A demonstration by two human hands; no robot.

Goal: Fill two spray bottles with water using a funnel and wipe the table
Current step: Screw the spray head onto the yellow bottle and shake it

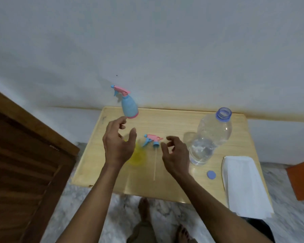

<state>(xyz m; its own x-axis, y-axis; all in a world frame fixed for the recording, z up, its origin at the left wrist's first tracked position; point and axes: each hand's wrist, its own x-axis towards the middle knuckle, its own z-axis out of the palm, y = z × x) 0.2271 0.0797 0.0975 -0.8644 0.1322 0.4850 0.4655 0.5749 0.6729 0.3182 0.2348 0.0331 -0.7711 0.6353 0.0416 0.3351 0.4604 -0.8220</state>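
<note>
Bare left hand point(118, 146) & right hand point(176, 155): fingers curled open, empty.

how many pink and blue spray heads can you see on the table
2. One is screwed on the blue spray bottle at the table's far edge; the other spray head lies loose with its tube between the hands. A second bottle may be hidden behind the left hand.

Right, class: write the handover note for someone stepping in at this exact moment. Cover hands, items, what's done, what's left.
Left hand open, empty, above the yellow plastic funnel.
Right hand open, empty, beside the detached pink-and-blue spray head lying on the wooden table.
Capped blue spray bottle stands at the back; open clear water bottle, its blue cap and white cloth sit right.
Left: filling, recapping, wiping.
</note>
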